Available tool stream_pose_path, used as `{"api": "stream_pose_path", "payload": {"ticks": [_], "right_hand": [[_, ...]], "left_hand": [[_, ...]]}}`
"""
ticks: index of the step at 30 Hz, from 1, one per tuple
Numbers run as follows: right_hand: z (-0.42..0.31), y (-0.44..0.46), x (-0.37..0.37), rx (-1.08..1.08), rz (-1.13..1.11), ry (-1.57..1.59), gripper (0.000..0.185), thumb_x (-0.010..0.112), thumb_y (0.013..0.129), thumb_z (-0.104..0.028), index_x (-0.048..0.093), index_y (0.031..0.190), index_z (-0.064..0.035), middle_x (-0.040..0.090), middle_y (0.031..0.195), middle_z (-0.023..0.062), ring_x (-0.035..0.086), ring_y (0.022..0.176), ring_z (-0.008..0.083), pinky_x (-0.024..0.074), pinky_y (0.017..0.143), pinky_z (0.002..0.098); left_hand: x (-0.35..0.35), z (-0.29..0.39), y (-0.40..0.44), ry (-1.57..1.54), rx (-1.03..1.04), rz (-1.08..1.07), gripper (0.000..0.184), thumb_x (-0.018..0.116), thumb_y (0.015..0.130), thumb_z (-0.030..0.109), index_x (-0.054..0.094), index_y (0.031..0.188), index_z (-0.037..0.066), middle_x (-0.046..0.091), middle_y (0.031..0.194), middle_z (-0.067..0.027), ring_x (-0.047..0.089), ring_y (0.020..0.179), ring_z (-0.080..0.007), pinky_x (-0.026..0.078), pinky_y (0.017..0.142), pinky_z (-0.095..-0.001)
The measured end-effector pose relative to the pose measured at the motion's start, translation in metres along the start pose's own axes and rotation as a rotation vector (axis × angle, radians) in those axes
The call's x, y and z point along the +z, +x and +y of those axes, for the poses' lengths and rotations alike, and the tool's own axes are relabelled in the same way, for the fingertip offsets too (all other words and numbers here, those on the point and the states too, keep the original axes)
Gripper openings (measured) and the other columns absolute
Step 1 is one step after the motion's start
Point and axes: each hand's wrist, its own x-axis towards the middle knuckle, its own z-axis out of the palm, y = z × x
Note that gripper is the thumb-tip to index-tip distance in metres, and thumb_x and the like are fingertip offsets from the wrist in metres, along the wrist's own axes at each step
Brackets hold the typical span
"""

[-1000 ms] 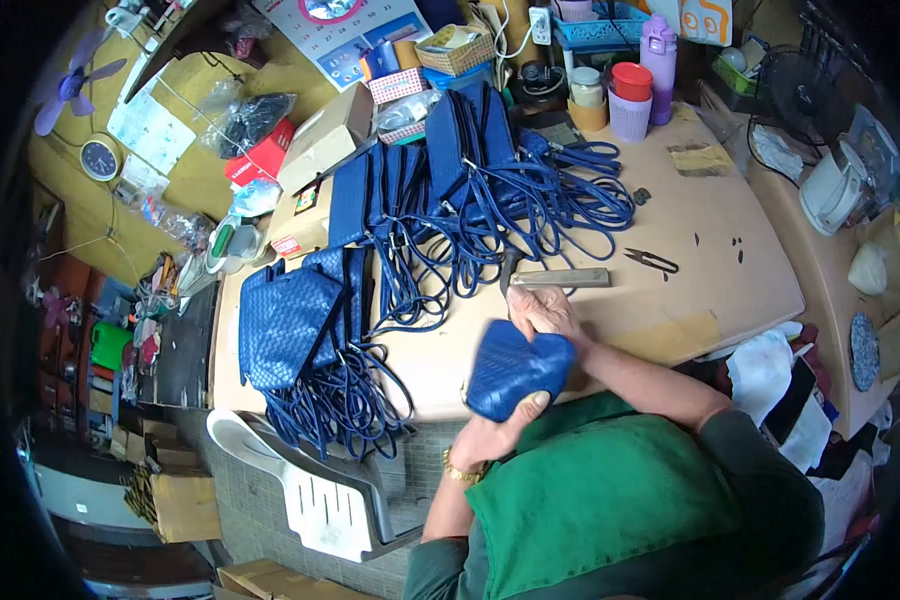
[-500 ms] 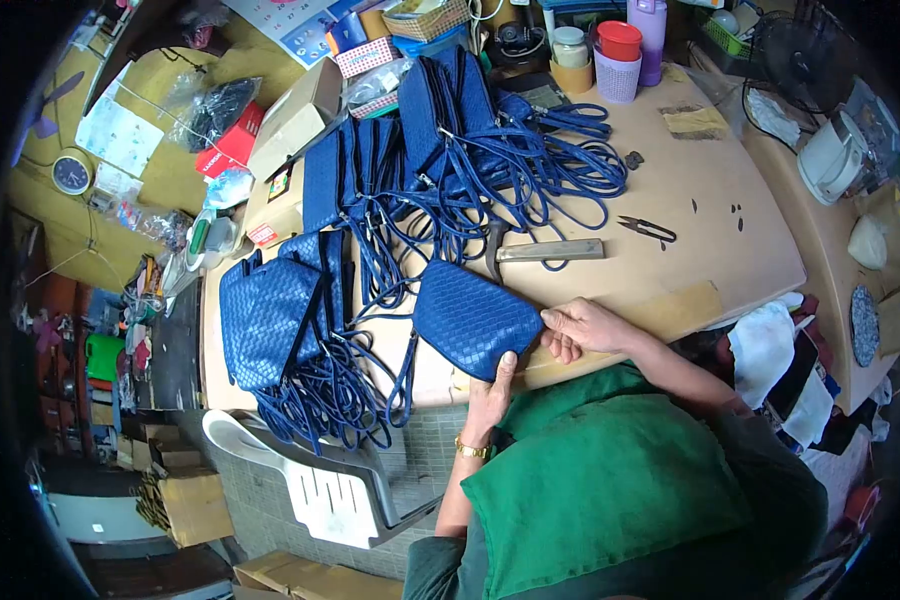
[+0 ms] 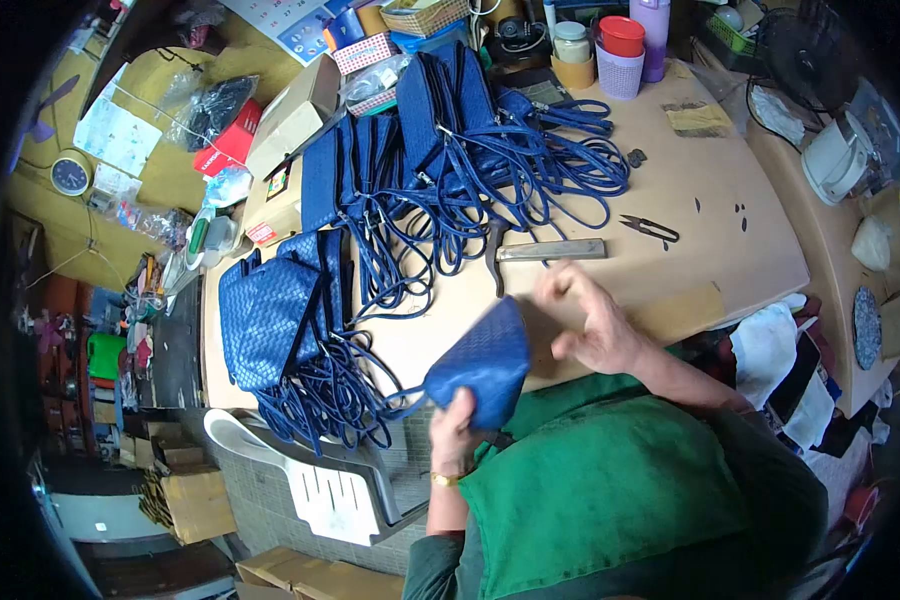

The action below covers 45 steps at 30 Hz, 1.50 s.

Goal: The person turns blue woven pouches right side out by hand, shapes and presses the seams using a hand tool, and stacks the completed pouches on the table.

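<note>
A blue pouch point(image 3: 485, 365) is showing a glossy basket-weave embossing, and it is tilting and bending into a roughly triangular outline, slightly blurred, above the bench's near edge in front of the green apron point(image 3: 610, 480). The left hand point(image 3: 453, 428), its wrist wearing a gold-coloured watch point(image 3: 445, 480), is holding the pouch with fingers closing on its lower side and thumb pressing the face. The right hand point(image 3: 602, 330) is hovering just beside it, fingers half-curled and standing well apart, gripping nothing. A thin blue strap point(image 3: 407, 398) is trailing leftward from the pouch. The tan bench point(image 3: 755, 275) is carrying stacked blue pouches point(image 3: 445, 110) with tangled straps, a nearer pouch pile point(image 3: 270, 310), a hammer point(image 3: 552, 250) and dark thread snips point(image 3: 650, 228). Beyond, a red-lidded container point(image 3: 622, 38) is standing near a purple bottle point(image 3: 652, 35); a round clock point(image 3: 70, 172) is hanging on the yellowish wall point(image 3: 160, 75), and a white plastic chair point(image 3: 335, 500) is standing below the bench. A calendar point(image 3: 285, 30) is showing small printed dates, while a red box point(image 3: 230, 138) is bearing pale lettering too small to read surely.
</note>
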Motion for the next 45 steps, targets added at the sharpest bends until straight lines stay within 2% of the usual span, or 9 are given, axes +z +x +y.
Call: {"api": "stream_pose_path", "payload": {"ticks": [2,5,11,14,21,26,35,42,45], "right_hand": [[-0.015,0.013,-0.002,-0.269,-0.063,-0.001,0.071,0.066,0.079,-0.059,0.051,0.122,-0.0045,0.054,0.116,0.0134,0.049,0.117,0.0284,0.0359,0.102,0.0432],[-0.039,0.015,0.013,-0.357,-0.239,-0.235,0.055,0.07,0.083,-0.037,0.055,0.128,-0.009,0.058,0.102,0.0112,0.06,0.09,0.03,0.0502,0.08,0.039],[-0.005,-0.01,0.024,-0.271,-0.092,-0.379,0.043,0.061,0.09,-0.011,0.049,0.131,-0.0046,0.057,0.085,0.0119,0.058,0.069,0.0246,0.0494,0.066,0.037],[-0.005,-0.016,0.015,0.238,-0.198,-0.088,0.045,0.062,0.093,-0.02,0.044,0.129,-0.0013,0.053,0.081,0.0074,0.05,0.066,0.0132,0.0415,0.06,0.0274],[0.011,0.009,0.009,0.277,-0.385,0.249,0.043,0.072,0.086,-0.022,0.057,0.121,-0.0007,0.054,0.092,0.0007,0.05,0.078,0.0078,0.0427,0.072,0.0237],[0.014,0.014,0.017,0.219,-0.21,0.152,0.028,0.07,0.087,-0.019,0.056,0.071,-0.0009,0.051,0.071,-0.0015,0.045,0.067,0.004,0.0391,0.059,0.0234],[0.046,-0.005,0.041,0.649,0.265,0.522,0.027,0.054,0.098,-0.021,0.061,0.074,-0.0115,0.05,0.073,-0.009,0.04,0.07,0.0009,0.0345,0.067,0.0199],[0.066,0.048,-0.008,-0.143,-0.015,-0.721,0.027,0.06,0.092,-0.026,0.06,0.103,-0.0017,0.053,0.092,0.0123,0.056,0.088,0.0253,0.0446,0.077,0.037],[0.104,0.054,-0.01,-0.066,-0.194,-1.026,0.028,0.06,0.09,-0.025,0.055,0.108,-0.0038,0.05,0.104,0.0156,0.054,0.101,0.0327,0.0451,0.082,0.044]], "left_hand": [[-0.004,0.012,-0.002,-0.392,-0.014,-0.169,0.074,0.052,0.091,0.054,0.044,0.133,-0.006,0.053,0.132,-0.0221,0.055,0.117,-0.035,0.042,0.103,-0.0484],[0.018,0.009,0.012,-0.761,0.051,-0.51,0.117,0.049,0.069,0.086,0.029,0.145,-0.001,0.04,0.144,-0.022,0.043,0.13,-0.0342,0.033,0.11,-0.0511],[0.0,-0.024,0.028,-0.259,-0.155,-0.019,0.058,0.059,0.093,0.038,0.044,0.135,0.001,0.054,0.131,-0.0163,0.055,0.119,-0.0277,0.045,0.1,-0.0449],[-0.004,-0.02,0.031,-0.261,-0.203,-0.037,0.051,0.059,0.093,0.037,0.053,0.126,-0.002,0.062,0.12,-0.0165,0.064,0.105,-0.0277,0.053,0.09,-0.041],[-0.008,-0.014,0.034,-0.135,-0.268,-0.009,0.05,0.061,0.093,0.036,0.053,0.126,-0.001,0.063,0.117,-0.0161,0.064,0.103,-0.026,0.054,0.088,-0.0405],[0.001,-0.013,0.029,0.023,-0.273,-0.025,0.051,0.061,0.093,0.036,0.051,0.129,0.001,0.061,0.12,-0.0123,0.061,0.106,-0.0231,0.05,0.093,-0.0373],[0.013,-0.024,0.03,0.326,-0.086,-0.098,0.051,0.064,0.093,0.028,0.048,0.132,-0.001,0.056,0.126,-0.0085,0.051,0.115,-0.0163,0.04,0.101,-0.033],[-0.019,0.03,0.065,0.334,-0.292,-0.13,0.045,0.072,0.082,0.009,0.056,0.122,-0.004,0.066,0.108,-0.0099,0.063,0.096,-0.0187,0.049,0.088,-0.0313],[-0.011,0.037,0.096,1.103,-0.464,-0.072,0.042,0.072,0.083,0.014,0.057,0.116,-0.005,0.069,0.102,-0.0164,0.066,0.092,-0.0171,0.051,0.079,-0.0308]]}}
